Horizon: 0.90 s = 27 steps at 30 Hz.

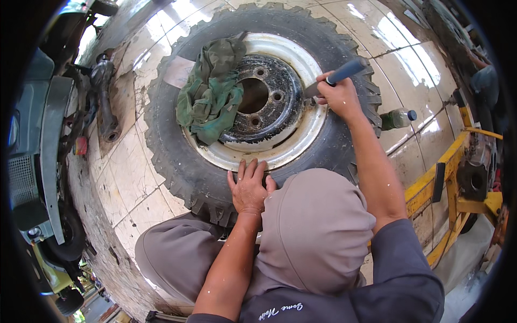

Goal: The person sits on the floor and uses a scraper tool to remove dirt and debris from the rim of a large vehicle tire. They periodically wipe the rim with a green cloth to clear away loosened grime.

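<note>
Blue-handled tool [347, 71]: it is sitting in the person's right hand, over the right side of the wheel, and its flat greyish end is reaching in at the pale rim; whether that end is touching metal, I'm not managing to tell from here.
Long axis: the handle is slanting, its butt pointing up and away to the right over the tyre, its working end pointing down-left toward the hub.
Right hand [340, 98]: this is the nearer of the 2; its fingers are closing firmly around the tool near the working end, leaving most of the handle sticking out.
Pale rim [306, 134]: it is ringing the black hub [293, 89], with chipped paint showing along the border and 3 bolt holes showing around the centre opening.
Left hand [249, 189]: it is lying open, fingers spread, on the near edge of the rim, gripping nothing, well apart from the tool.
Tyre [164, 126]: it is lying flat on its side, its chunky tread facing outward all round.
Green cloth [212, 94]: it is draping in a crumpled heap over the left side of the hub, rim and tyre, across from the right hand.
Bottle [397, 119]: it is lying just beside the tread, its blue cap pointing right.
Tiled floor [129, 185]: it is bearing the wheel.
Yellow frame [441, 172]: it is standing farther right.
</note>
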### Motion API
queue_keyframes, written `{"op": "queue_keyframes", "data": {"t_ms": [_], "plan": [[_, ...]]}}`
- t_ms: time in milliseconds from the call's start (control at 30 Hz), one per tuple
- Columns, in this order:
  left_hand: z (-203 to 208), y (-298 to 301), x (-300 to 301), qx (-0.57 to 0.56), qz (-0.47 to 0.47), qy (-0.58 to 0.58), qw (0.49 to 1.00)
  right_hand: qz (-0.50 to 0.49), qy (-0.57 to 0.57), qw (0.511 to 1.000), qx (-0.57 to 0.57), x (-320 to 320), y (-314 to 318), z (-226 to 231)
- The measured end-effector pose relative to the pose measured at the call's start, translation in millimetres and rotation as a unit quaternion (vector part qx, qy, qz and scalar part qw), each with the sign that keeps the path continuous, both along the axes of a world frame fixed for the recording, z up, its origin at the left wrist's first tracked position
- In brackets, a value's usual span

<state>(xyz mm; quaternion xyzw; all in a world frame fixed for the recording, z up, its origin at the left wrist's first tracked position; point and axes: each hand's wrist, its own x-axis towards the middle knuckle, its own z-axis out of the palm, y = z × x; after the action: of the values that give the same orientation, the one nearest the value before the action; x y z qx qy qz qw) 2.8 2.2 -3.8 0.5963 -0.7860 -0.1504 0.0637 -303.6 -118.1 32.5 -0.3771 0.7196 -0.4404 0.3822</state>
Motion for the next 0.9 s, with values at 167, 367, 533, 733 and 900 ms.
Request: {"op": "queue_keyframes", "data": {"t_ms": [167, 367, 533, 733, 900], "plan": [[-5, -1, -1, -0.005, -0.006, -0.002, 1.000, -0.030, 0.011, 0.999, -0.018, -3, 0, -13], [-2, -4, 0, -0.006, 0.000, 0.004, 1.000, 0.000, 0.020, 1.000, -0.008, 4, -16, 5], [0, -3, -1, 0.001, -0.005, 0.004, 1.000, 0.018, 0.044, 0.999, 0.022, 1, -9, 2], [-1, -4, -2, 0.002, -0.002, -0.002, 1.000, 0.007, 0.034, 0.999, 0.011, 7, -1, 3], [-1, -2, -1, 0.008, 0.000, 0.002, 1.000, 0.003, 0.014, 1.000, 0.010, 9, 16, -6]]}}
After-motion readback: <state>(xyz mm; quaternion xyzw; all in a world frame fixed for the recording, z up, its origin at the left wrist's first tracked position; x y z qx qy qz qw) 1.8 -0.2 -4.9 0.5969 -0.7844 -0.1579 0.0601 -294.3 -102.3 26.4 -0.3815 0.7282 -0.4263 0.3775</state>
